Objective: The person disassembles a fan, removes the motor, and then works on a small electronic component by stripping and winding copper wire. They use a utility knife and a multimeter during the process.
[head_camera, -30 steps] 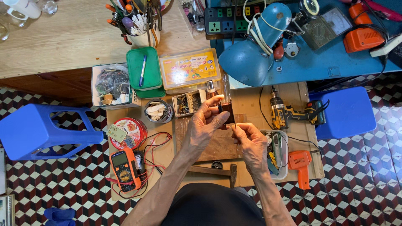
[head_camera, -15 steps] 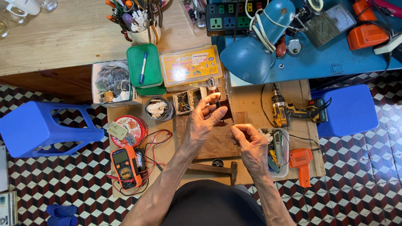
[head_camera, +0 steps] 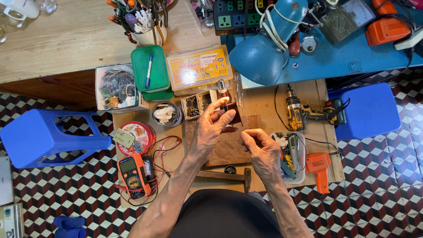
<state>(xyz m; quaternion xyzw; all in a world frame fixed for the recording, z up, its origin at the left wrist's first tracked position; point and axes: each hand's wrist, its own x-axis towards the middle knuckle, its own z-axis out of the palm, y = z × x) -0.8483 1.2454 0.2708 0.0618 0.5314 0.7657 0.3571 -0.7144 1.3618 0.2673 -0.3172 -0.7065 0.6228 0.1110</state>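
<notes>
Left hand (head_camera: 211, 130) raised over the wooden board (head_camera: 229, 147), thumb and fingers pinching a small dark block (head_camera: 232, 115) at its 1 o'clock edge; can't tell what the block is. Right hand (head_camera: 260, 147) at 4 o'clock of the left, fingertips pressed together on something too thin to make out. Hands near each other, not touching. Round tin (head_camera: 166, 113) and small parts tray (head_camera: 197, 104) at 10–11 o'clock of the left hand. Multimeter (head_camera: 132, 175) at 8 o'clock, red leads looping beside it. Hammer (head_camera: 224, 175) just below the board. Cordless drill (head_camera: 304, 112) at 2 o'clock of the right hand, orange tool (head_camera: 319, 167) at 4.
</notes>
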